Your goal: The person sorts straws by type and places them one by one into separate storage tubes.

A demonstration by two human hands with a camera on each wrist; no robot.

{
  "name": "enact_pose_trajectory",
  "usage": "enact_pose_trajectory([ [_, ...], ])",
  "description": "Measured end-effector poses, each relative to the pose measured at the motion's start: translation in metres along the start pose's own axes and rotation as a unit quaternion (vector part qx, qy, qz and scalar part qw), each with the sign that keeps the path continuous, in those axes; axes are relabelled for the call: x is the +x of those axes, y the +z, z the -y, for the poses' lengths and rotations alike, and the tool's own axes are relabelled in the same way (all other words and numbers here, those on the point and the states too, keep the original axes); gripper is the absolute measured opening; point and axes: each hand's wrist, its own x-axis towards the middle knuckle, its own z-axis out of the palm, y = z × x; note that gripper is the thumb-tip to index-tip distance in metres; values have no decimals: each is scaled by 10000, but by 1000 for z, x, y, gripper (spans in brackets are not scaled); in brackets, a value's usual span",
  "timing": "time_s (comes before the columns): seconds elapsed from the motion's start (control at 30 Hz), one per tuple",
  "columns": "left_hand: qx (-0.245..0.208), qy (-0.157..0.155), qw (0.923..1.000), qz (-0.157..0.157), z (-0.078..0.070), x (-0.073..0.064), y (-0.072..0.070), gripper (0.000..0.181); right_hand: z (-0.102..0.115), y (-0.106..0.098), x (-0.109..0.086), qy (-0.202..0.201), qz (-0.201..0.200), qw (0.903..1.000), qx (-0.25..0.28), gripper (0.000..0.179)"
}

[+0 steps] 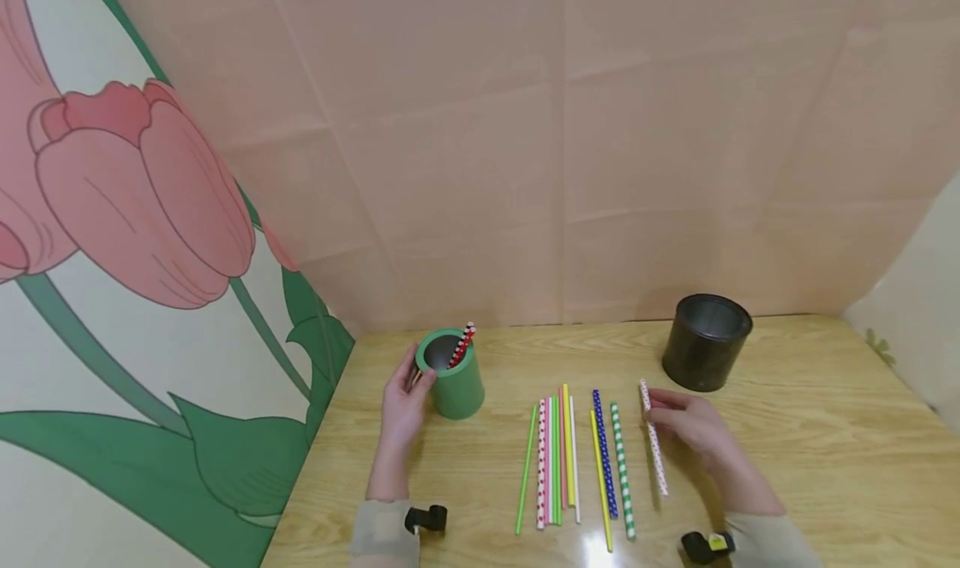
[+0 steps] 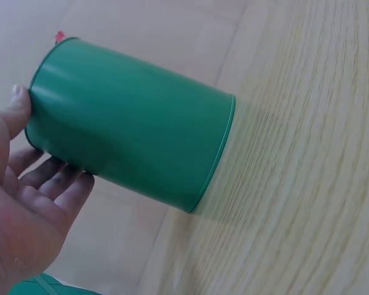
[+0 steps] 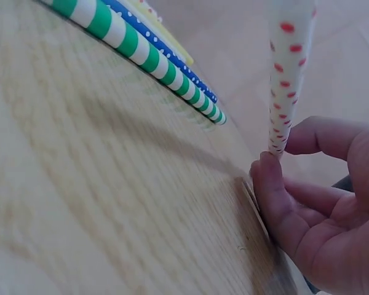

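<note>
My left hand (image 1: 403,405) grips a green cylindrical holder (image 2: 129,123) near its rim, thumb on one side and fingers on the other. The holder stands upright on the table at the left, with a red and a black dotted paper straw (image 1: 462,347) leaning inside. At the right, my right hand (image 1: 693,424) pinches a white paper straw with red dots (image 3: 286,74) between thumb and fingertips. That straw is above the wood, its shadow beside it. A green-and-white striped straw (image 1: 622,472) and a blue dotted straw (image 1: 605,455) lie to its left.
Several more straws (image 1: 555,459) in pink, green, yellow and white lie side by side mid-table. A black cylindrical holder (image 1: 705,343) stands at the back right, beyond the right hand. A covered wall (image 1: 555,176) rises behind the wooden table (image 1: 847,451).
</note>
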Motion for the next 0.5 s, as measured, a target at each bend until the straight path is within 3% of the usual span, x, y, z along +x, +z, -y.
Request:
enact_pose_trajectory([
  [0.23,72,26,10000,6,2,1,0,62,-2,-4,1,18,229,9941,1063,70],
  [0.5,67,-15,10000,-35,2,2,-1,63,-7,-8,1,-4,373,9836,1762,71],
])
